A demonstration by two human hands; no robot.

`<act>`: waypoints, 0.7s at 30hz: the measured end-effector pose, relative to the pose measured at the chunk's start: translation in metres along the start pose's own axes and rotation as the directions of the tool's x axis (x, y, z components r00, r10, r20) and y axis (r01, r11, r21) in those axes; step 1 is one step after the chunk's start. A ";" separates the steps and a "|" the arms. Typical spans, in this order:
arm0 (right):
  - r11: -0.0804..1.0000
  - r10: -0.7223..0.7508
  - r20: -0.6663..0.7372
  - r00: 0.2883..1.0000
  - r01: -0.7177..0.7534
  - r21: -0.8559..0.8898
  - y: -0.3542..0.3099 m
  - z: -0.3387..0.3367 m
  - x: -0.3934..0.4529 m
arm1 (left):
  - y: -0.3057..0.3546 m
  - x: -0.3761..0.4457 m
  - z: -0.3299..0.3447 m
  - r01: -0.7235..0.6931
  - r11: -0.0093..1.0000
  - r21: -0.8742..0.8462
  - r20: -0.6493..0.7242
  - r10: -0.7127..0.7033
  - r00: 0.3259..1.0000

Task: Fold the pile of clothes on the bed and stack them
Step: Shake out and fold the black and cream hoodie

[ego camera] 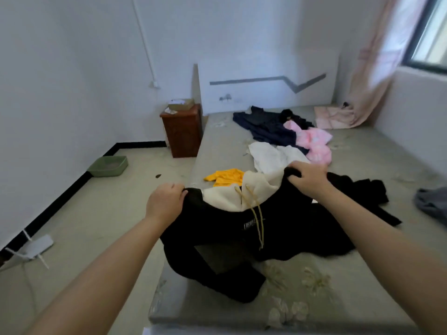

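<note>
While both hands hold the black hoodie (217,238) up by its shoulders, the relation that matters is how the garment hangs from them toward the near edge of the bed (314,286). The left hand (164,201) grips the shoulder out over the bed's left edge; the right hand (307,177) grips the other shoulder farther in and slightly farther away, so the shoulder line runs across the view, tilted up to the right. The fingers of each hand are curled round black cloth, clenched on it. Between the hands the cream hood lining (242,192) sags open with its drawstrings (256,213) dangling toward the person.

From that line the hoodie's body drops downward and toward the person, its long axis running from the hands to the bed's near end, with the lower part crumpled on the mattress and one sleeve trailing right. Laying it flat probably means carrying both hands away along that axis. Beyond lie unfolded pieces: a yellow garment (225,177), a white garment (271,155), a pink garment (312,141) and a navy garment (263,126).
</note>
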State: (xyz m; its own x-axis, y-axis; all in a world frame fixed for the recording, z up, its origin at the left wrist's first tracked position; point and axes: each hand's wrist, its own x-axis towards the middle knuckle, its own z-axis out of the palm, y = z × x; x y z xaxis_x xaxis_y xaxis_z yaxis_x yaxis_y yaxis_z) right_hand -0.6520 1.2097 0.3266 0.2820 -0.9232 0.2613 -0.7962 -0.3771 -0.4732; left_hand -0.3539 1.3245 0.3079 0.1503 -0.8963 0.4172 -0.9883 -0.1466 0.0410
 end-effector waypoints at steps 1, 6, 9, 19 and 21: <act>0.999 -0.047 -0.134 0.990 0.046 -0.009 -0.006 -0.020 0.010 | -0.001 0.012 -0.018 -0.055 0.998 0.008 -0.108 0.056 0.993; 0.899 -0.369 -0.657 0.657 0.075 -0.431 -0.053 -0.106 0.033 | 0.000 0.073 -0.118 -0.126 0.974 0.187 -0.437 0.197 0.878; 0.845 -0.498 -0.759 0.420 0.038 -0.533 -0.071 -0.143 0.044 | -0.002 0.093 -0.162 -0.086 0.979 0.187 -0.558 0.178 0.810; 0.816 -0.575 -0.739 0.352 0.173 -0.552 -0.074 -0.164 0.018 | 0.000 0.083 -0.175 0.018 0.986 0.167 -0.727 0.111 0.678; 0.820 -0.561 -0.715 0.416 0.165 -0.548 -0.069 -0.149 0.021 | -0.002 0.081 -0.162 0.015 0.988 0.154 -0.702 0.099 0.706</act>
State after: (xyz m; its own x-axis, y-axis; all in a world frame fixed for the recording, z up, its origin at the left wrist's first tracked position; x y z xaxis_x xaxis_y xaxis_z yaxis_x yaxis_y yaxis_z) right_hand -0.6704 1.2275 0.4901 0.1815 -0.1193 0.9761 -0.8996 -0.4211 0.1158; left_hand -0.3439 1.3204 0.4889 -0.0087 -0.3535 0.9354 -0.9705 -0.2225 -0.0931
